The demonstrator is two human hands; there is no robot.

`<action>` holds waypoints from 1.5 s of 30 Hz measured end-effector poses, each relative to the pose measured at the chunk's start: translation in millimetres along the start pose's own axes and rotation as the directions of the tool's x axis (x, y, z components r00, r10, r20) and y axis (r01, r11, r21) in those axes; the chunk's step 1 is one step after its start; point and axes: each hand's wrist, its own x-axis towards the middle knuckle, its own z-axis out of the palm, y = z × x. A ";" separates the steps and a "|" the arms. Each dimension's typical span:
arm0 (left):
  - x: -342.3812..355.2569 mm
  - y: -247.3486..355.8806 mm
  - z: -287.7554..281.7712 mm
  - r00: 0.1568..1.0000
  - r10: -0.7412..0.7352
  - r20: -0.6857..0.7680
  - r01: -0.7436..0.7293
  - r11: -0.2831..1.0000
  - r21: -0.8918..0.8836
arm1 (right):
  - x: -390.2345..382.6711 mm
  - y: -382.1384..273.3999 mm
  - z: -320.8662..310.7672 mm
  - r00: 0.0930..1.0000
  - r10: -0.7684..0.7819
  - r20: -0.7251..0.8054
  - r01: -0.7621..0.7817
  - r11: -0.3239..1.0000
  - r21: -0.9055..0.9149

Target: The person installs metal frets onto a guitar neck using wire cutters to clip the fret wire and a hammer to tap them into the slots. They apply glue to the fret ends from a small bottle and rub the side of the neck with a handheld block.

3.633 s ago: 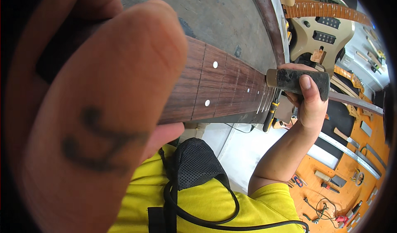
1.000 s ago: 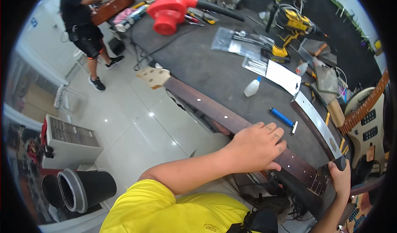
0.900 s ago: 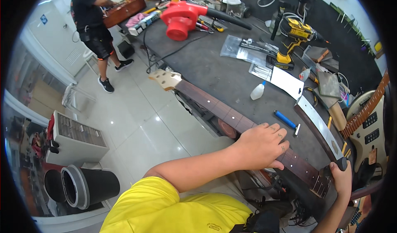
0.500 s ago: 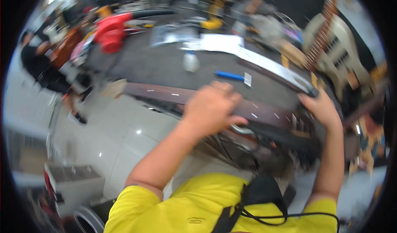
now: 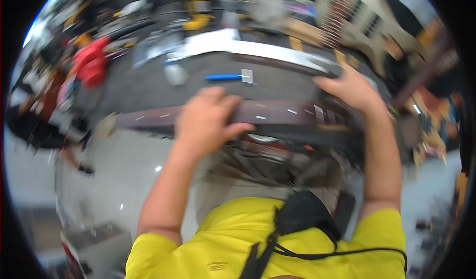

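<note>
A long dark-brown guitar neck (image 5: 277, 112) with small pale marks lies across the near edge of the bench. My left hand (image 5: 203, 120) is over its middle, fingers curled at the far side and thumb stretched along the near side. Farther back, my right hand (image 5: 354, 88) grips the right end of a long, straight whitish bar (image 5: 277, 53) with a dark brown side. The bar slants across the bench mat, its left part next to white paper (image 5: 206, 42). Between bar and neck lie a blue-handled scraper-like tool (image 5: 225, 77) and a small whitish bottle (image 5: 176, 74).
A cream electric guitar body (image 5: 367, 24) stands at the back right, near a wooden block (image 5: 305, 31). Yellow power tools (image 5: 196, 6) and a red blower-like tool (image 5: 91, 63) are at the back and left. A person (image 5: 37, 123) sits at far left.
The whole view has swung, so the bench things sit farther left. Both hands keep their places on the neck and the bar; the neck now looks more level.
</note>
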 end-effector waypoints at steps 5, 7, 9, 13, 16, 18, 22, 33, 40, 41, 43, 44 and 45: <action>-6.2 -7.9 -3.5 0.999 -0.010 0.049 0.010 1.000 -0.013 | 10.4 9.6 5.9 0.999 0.034 -0.031 -0.030 0.992 0.119; -6.5 -9.7 -2.4 0.999 0.020 0.029 -0.019 0.999 -0.037 | 16.2 17.9 6.1 0.989 0.143 -0.026 -0.140 0.985 0.101; -7.2 -10.2 -1.0 0.999 0.045 -0.010 -0.046 0.997 -0.054 | 21.6 23.8 9.5 0.977 0.212 -0.025 -0.211 0.977 0.032; -8.4 -9.5 1.4 0.999 0.040 -0.008 -0.040 0.999 -0.030 | 21.1 24.8 11.3 0.982 0.191 -0.007 -0.189 0.977 0.099; -8.8 -10.8 2.9 0.998 0.051 -0.021 -0.051 0.998 -0.026 | 17.4 14.4 8.8 0.989 0.145 -0.006 -0.144 0.984 0.100; -8.9 -11.8 3.5 0.998 0.054 -0.029 -0.055 0.998 -0.030 | 14.9 5.5 6.9 0.992 0.127 0.015 -0.128 0.986 0.105; -8.9 -10.4 3.3 0.999 0.044 -0.017 -0.045 0.998 -0.034 | 10.8 -6.1 7.0 0.982 0.188 -0.013 -0.185 0.975 0.121; -8.0 -9.5 3.3 0.999 0.045 0.002 -0.045 0.999 0.006 | 9.4 -11.0 6.9 0.982 0.185 0.030 -0.187 0.970 0.154; -7.5 -8.9 1.7 0.999 0.046 -0.004 -0.046 0.999 0.002 | 7.8 -8.7 8.0 0.985 0.168 0.041 -0.173 0.957 0.234; -7.3 -8.7 1.9 0.999 0.041 0.010 -0.041 0.999 -0.007 | 9.2 -5.0 8.2 0.983 0.180 0.031 -0.183 0.963 0.199; -6.9 -9.0 2.0 0.999 0.040 0.018 -0.040 0.999 -0.004 | 12.3 3.3 9.5 0.979 0.201 0.033 -0.203 0.961 0.186; -6.2 -9.7 1.8 0.999 0.048 0.013 -0.048 0.999 -0.001 | 14.5 6.9 10.6 0.980 0.196 0.014 -0.195 0.962 0.191; -6.8 -8.8 2.2 0.999 0.050 0.002 -0.050 0.999 -0.005 | 14.7 10.5 12.5 0.982 0.191 0.002 -0.187 0.960 0.208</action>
